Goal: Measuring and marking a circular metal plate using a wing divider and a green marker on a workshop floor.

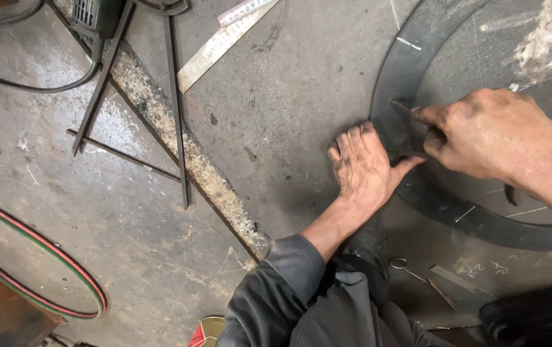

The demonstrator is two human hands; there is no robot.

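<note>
My left hand (pixel 362 167) lies flat, palm down, on the concrete floor, its thumb and fingertips pressing the outer edge of a dark curved metal ring (pixel 462 212). My right hand (pixel 491 132) pinches a thin metal scriber (pixel 403 107) and holds its tip against the ring's dark surface near the left side of the arc. White marking lines (pixel 408 43) cross the ring in places. Inside the ring sits a grey round plate (pixel 501 58) with a chalky smear.
A steel ruler (pixel 221 42) lies at the top centre. A rusty flat bar (pixel 186 151) and thin rods (pixel 176 96) cross the floor to the left. A grinder with its cable (pixel 92 16) sits top left; red and green hoses (pixel 51 257) curve bottom left.
</note>
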